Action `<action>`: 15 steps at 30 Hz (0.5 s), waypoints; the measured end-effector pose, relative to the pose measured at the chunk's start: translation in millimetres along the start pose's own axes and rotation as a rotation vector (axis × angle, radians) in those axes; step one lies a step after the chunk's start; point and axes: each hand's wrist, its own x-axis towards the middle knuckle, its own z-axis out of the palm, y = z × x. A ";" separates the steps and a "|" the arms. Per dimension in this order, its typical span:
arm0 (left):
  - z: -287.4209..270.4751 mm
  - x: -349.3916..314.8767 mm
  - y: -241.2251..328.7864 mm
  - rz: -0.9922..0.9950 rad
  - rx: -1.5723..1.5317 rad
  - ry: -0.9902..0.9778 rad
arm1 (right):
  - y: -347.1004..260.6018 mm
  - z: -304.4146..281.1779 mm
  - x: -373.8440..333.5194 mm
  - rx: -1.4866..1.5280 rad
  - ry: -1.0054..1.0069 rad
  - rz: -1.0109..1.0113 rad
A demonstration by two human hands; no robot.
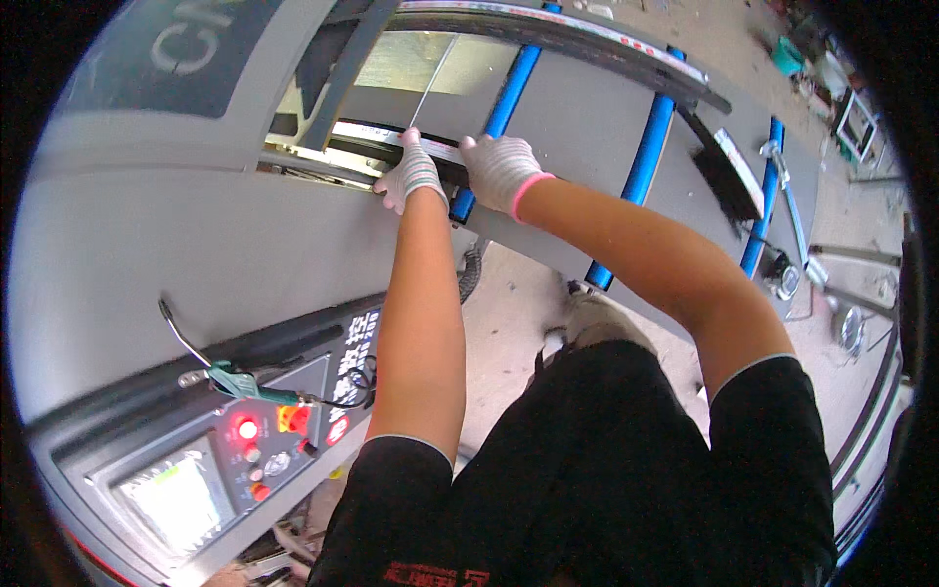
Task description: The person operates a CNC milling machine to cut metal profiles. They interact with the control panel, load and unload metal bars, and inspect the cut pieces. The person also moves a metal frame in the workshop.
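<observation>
White-gloved hands rest on a dark bar near blue rollers.

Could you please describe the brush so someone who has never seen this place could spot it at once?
Start at the grey table, up and right of the machine's bright screen, crossed by thick blue bars. To the right of the right hand, the brush lies just left of the rightmost bar. Its black bristles and long pale back set it apart from the bars.
</observation>
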 end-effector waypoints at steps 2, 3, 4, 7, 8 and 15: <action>-4.1 -3.6 2.6 -0.022 0.025 -0.024 | 3.5 1.8 0.2 -0.053 -0.009 -0.053; -5.9 -3.7 1.4 -0.013 0.035 -0.033 | 5.4 3.3 2.4 -0.079 -0.023 -0.078; -7.3 -3.3 0.0 -0.001 0.047 -0.033 | 7.3 5.0 5.4 -0.106 -0.020 -0.094; -9.2 -1.9 -3.9 0.025 0.021 -0.065 | 10.1 12.2 11.9 -0.146 0.036 -0.128; -9.8 -1.4 -5.2 0.029 0.032 -0.073 | 11.1 13.8 12.8 -0.166 0.056 -0.140; -11.6 8.5 -76.9 0.403 -0.259 -0.208 | 13.3 16.0 12.3 -0.171 0.106 -0.173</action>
